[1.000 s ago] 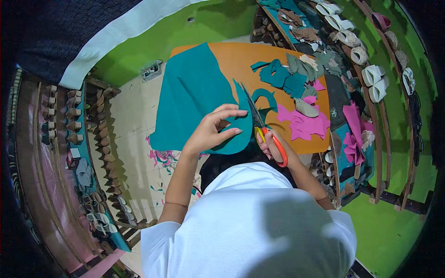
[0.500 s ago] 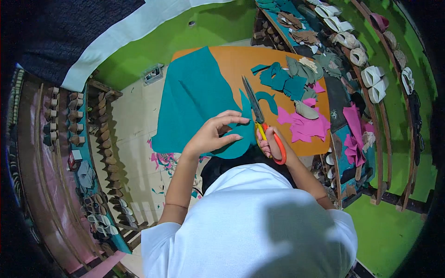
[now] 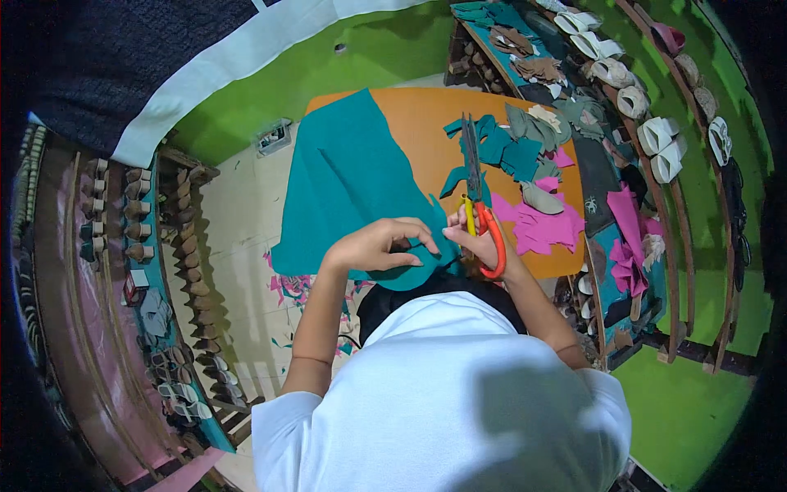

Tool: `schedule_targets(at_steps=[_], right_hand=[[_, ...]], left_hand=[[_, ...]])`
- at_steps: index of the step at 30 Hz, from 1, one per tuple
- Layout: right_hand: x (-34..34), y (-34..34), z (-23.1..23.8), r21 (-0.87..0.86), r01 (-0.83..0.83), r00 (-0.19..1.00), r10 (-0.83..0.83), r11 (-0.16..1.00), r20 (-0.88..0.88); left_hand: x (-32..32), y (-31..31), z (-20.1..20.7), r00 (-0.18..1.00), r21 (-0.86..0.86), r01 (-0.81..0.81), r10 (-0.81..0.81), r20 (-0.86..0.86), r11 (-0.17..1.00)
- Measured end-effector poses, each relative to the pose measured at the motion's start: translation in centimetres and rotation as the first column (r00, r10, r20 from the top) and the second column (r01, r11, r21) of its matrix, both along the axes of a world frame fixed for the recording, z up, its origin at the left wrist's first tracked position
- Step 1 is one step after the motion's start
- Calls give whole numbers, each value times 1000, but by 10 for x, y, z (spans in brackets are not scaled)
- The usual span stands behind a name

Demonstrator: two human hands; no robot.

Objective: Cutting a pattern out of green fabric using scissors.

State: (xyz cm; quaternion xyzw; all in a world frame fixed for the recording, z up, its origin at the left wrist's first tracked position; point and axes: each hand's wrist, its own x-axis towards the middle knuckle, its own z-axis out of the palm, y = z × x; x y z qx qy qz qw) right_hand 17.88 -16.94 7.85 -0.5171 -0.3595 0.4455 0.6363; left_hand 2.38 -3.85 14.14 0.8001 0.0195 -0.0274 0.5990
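A large teal sheet of material [image 3: 340,180] lies over the left side of the orange table, its near edge hanging toward me. My left hand [image 3: 385,246] rests on its near right part, thumb and fingertips curled in on the sheet near a cut edge. My right hand [image 3: 479,238] holds scissors [image 3: 473,168] with one yellow and one red-orange handle. Their blades point away from me over the table and look almost closed. The right thumb and forefinger are close to the sheet's cut tip; whether they touch it is hard to see. A curved teal offcut [image 3: 452,180] lies by the blades.
On the orange table [image 3: 426,115], teal pieces [image 3: 520,156], grey-green pieces [image 3: 541,198] and pink pieces [image 3: 537,230] are heaped to the right. Racks with white shoes [image 3: 660,135] stand at right. Shoe lasts [image 3: 193,271] line the left shelf. Scraps [image 3: 295,287] litter the floor.
The scissors have swung right and upright, away from the teal sheet's cut edge. My right hand has moved closer to my left, and the left fingertips have drawn together.
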Motion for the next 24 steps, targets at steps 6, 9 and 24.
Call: schedule_targets(at_steps=[6,9,24], right_hand=[[1,4,20,-240,-14,997,-3,971,-71],[0,10,10,-176,135,989,-144,975,-38],[-25,21,-1,-33,293,954,-290,956,72]], left_hand=[[1,-2,-11,995,139,-86,78,62,987],[7,-24,-17,772,428,-627,450,448,651],[31,-60,-45,484,-757,-651,794,-367,47]])
